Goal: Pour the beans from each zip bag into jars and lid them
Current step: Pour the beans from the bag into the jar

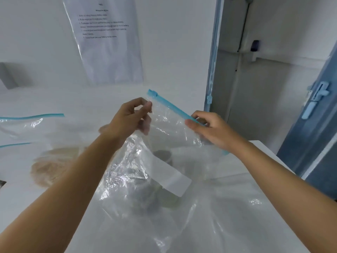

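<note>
Bag (169, 125): thin clear plastic film, glossy, crinkled. Zip strip (173, 106) on bag: opaque blue plastic, smooth. Table (264, 157) under bag: white, smooth, matt. Sheet (107, 42) above bag: printed paper under glossy clear plastic. Second bag (27, 125) left of bag: same film.

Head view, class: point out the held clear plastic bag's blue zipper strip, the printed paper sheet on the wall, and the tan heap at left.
blue zipper strip (173, 107): head view, mid-strip.
printed paper sheet (105, 42): head view, page centre.
tan heap (49, 167): head view, heap's middle.
</note>
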### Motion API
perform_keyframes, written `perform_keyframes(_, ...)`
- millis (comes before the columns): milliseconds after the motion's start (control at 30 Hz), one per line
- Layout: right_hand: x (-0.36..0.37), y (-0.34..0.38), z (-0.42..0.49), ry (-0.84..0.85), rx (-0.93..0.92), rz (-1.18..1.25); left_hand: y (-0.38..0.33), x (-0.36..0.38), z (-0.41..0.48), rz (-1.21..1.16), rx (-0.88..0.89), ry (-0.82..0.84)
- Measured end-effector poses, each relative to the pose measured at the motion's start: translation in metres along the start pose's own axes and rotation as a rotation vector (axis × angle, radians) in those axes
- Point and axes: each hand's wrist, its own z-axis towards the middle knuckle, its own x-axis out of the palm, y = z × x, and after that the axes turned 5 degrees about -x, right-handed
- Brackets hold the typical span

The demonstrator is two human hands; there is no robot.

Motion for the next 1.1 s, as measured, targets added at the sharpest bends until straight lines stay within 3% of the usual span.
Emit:
perform_keyframes(100, -0.017, -0.024, -0.009, 0.129, 0.122, -0.086, 0.006, 0.005, 0.002, -0.034, -0.033, -0.047)
perform_keyframes(200, -0.029, -0.043, -0.018, 0.198, 0.203, 0.066, 0.012, 0.004, 0.008, -0.056, -0.090, -0.105)
perform_keyframes(367, -0.030, -0.061, -0.023, 0.070, 0.305, 0.611, 0.019, 0.003, 0.018, -0.107, -0.184, -0.111)
perform_keyframes(633, -0.029, -0.071, -0.002, -0.343, 0.464, 0.763, 0.026, 0.005, 0.025, 0.066, -0.251, 0.014)
perform_keyframes(833, -0.044, -0.082, -0.007, -0.343, 0.406, 1.002, 0.040, 0.023, 0.024, -0.073, -0.207, 0.021)
perform_keyframes(1000, -0.060, -0.089, -0.028, -0.186, 0.372, 0.889, 0.038, 0.053, 0.027, -0.263, -0.270, -0.067)
perform_keyframes(1100, -0.075, -0.089, -0.035, -0.206, 0.397, 0.800, 0.030, 0.073, 0.030, -0.303, -0.285, -0.069)
